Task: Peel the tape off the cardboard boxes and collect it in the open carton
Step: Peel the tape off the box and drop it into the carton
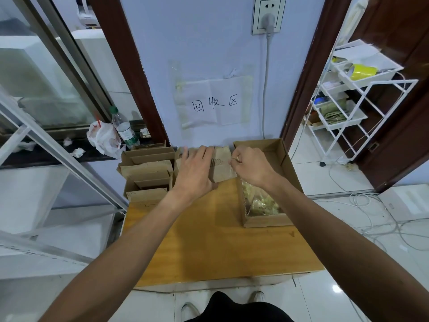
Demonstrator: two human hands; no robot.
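A person's left hand (195, 168) grips a small cardboard box (222, 171) at the far edge of a wooden table (213, 240), fingers laid over the box's top and thumb tucked at its near side, while the right hand (250, 167) closes its thumb and fingertips in a pinch at the box's upper right edge, where a strip of clear tape (232, 168) glints faintly; how much of the strip is lifted cannot be told. The two hands sit just apart, with the box between them. Just beside the right hand, on the table's right side, stands the open carton (286, 163), its floor partly covered with crumpled tape scraps (260, 202), yellowish and translucent. To the left of the held box, more cardboard boxes (148, 173) lie stacked and leaning against one another at the table's far left corner. Behind the table, a handwritten paper sign (216, 104) is fixed to the pale wall below a wall socket (267, 15) with a plug and cord in it. On a dark ledge to the left stand a plastic water bottle (123, 129) and a crumpled white bag (102, 139). At right, a white wire rack (355, 101) holds a yellow roll (362, 72), and white cables (376, 219) trail across the tiled floor.
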